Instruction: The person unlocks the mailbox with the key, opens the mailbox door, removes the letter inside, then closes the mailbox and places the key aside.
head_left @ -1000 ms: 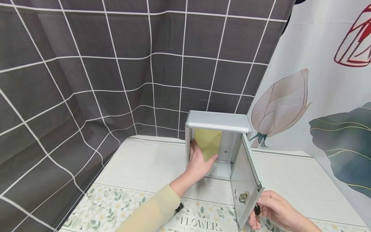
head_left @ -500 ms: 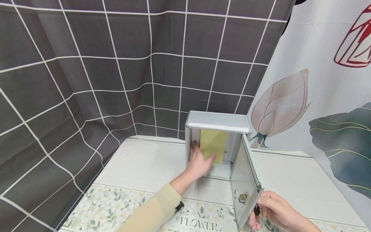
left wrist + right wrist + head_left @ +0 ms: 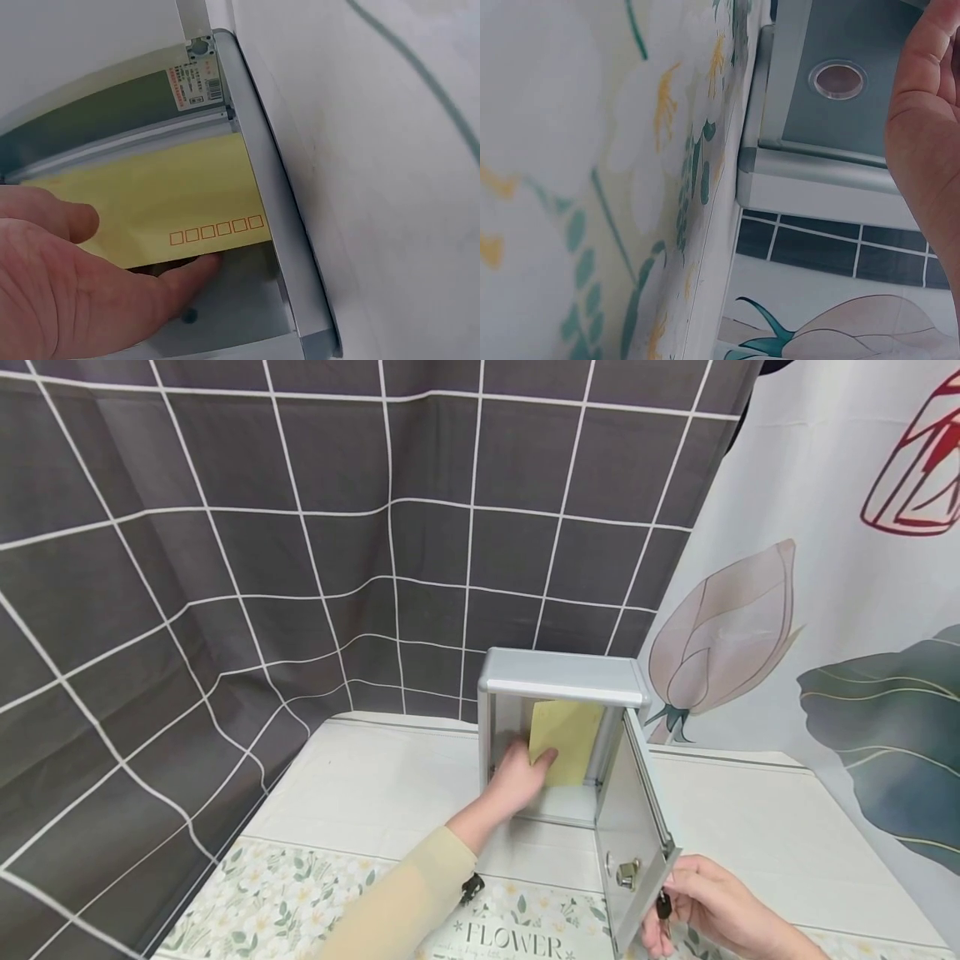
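A grey metal mailbox (image 3: pixel 566 672) stands on the table with its door (image 3: pixel 636 827) swung open to the right. Inside it is a yellow envelope (image 3: pixel 570 739) with a row of red printed squares. My left hand (image 3: pixel 517 779) reaches into the mailbox and pinches the envelope at its left edge, thumb in front and fingers behind. At the door's free edge, my right hand (image 3: pixel 716 897) curls its fingers beside the outer face, around the key at the lock. A black-headed key (image 3: pixel 663 906) hangs there by the fingers. On the door's inner face is the metal lock (image 3: pixel 627 872).
A flower-patterned cloth (image 3: pixel 300 877) covers the table. Dark curtain (image 3: pixel 337 527) with white grid lines hangs close behind and left. White printed curtain (image 3: pixel 750 635) hangs at the right. A small black object (image 3: pixel 472 887) shows beside my left sleeve.
The envelope has shifted to the right inside the mailbox, and its left edge tilts. My left hand has moved slightly right, its fingers closing at the envelope's edge. My right hand and the door stay put.
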Demonstrator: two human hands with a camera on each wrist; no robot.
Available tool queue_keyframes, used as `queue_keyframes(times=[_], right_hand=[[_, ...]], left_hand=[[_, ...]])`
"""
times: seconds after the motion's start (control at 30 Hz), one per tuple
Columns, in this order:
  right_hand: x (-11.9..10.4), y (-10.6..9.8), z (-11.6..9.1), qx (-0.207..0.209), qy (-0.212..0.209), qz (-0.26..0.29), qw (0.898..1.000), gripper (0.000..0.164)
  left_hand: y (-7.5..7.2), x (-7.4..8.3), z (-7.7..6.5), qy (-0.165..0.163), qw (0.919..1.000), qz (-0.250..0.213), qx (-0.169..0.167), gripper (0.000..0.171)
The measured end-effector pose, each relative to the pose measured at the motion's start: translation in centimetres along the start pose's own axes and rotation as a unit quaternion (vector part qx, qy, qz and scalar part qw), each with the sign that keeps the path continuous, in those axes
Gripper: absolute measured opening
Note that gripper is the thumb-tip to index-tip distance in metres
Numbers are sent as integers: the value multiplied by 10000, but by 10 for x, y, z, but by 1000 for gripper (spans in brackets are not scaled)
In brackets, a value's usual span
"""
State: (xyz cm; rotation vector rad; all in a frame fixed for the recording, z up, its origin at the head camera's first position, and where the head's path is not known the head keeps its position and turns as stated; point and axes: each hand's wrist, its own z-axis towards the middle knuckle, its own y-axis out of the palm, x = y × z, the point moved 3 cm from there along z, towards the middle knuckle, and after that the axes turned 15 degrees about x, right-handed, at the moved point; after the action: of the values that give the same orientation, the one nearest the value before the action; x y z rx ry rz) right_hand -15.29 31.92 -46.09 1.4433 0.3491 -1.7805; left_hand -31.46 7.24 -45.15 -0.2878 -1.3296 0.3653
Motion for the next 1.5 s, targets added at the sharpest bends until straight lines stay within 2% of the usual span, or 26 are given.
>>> queue_keyframes(times=[0.2, 0.33, 0.53, 0.87, 1.07, 1.2, 1.5], right_hand=[[0, 0, 1, -6, 1, -5, 10000, 60], [1, 0, 1, 13, 48, 15, 10000, 60], [0, 0, 1, -25, 13, 30, 10000, 60], [-1, 1, 1, -7, 49, 17, 10000, 62], [-1, 0, 0, -57, -6, 63, 10000, 63], [-1, 0, -1, -96, -31, 59, 9999, 63], [0, -1, 0, -130, -47, 20, 9999, 62]], left_hand=[[15, -17, 12, 335, 9993, -112, 137, 49], [15, -19, 14, 444, 9986, -275, 62, 38], [0, -5, 6, 548, 9969, -481, -283, 38], [-20, 6, -11, 711, 9961, -414, -306, 31], [-35, 4, -23, 571, 9965, -487, -361, 31], [-47, -3, -27, 370, 9963, -639, -447, 34], [-78, -16, -36, 189, 9946, -822, -599, 35]])
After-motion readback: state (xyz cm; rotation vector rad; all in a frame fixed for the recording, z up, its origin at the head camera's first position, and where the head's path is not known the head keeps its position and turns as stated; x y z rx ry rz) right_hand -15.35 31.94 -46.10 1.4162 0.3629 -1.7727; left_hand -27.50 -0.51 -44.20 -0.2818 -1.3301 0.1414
